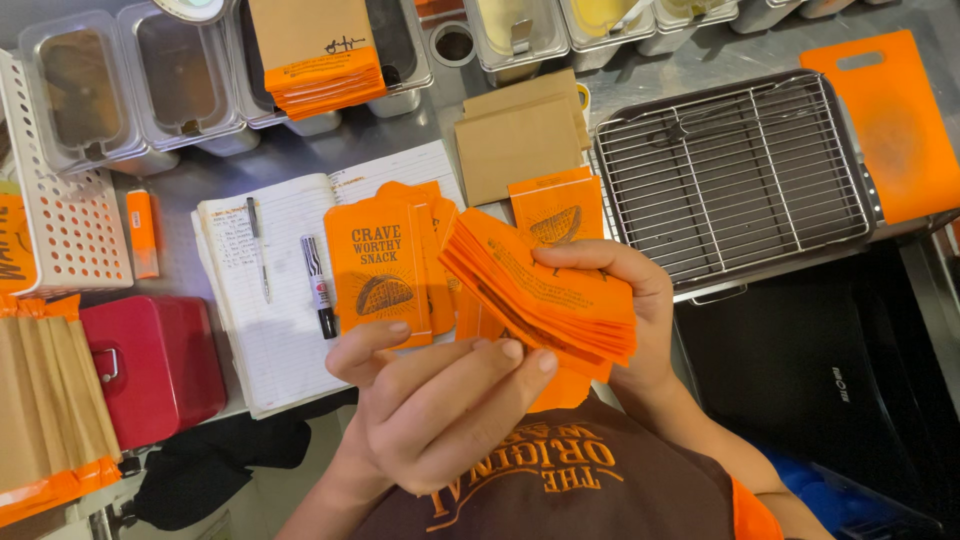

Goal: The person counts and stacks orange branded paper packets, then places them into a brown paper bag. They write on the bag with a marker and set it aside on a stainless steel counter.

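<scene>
two bare hands work over a steel counter: the left hand (440,400), nearest the lens, pinches a single orange paper sleeve (378,272) by its lower edge between thumb and forefinger, while the right hand (625,300) is clamped around a fanned stack of orange sleeves (545,295) just beside it. the two hands sit close together, fingertips of the left reaching under the stack. more orange sleeves (550,210) lie on the counter just beyond the hands. to the left of the left hand an open lined notebook (270,300) carries a pen (258,245) and a black marker (319,285), with a red metal box (150,365) further left. beyond the right hand lie plain brown paper bags (520,140), and to its right a wire cooling rack (735,175) rests in a tray beside an orange cutting board (890,120). clear plastic containers (150,80) line the far edge.
</scene>
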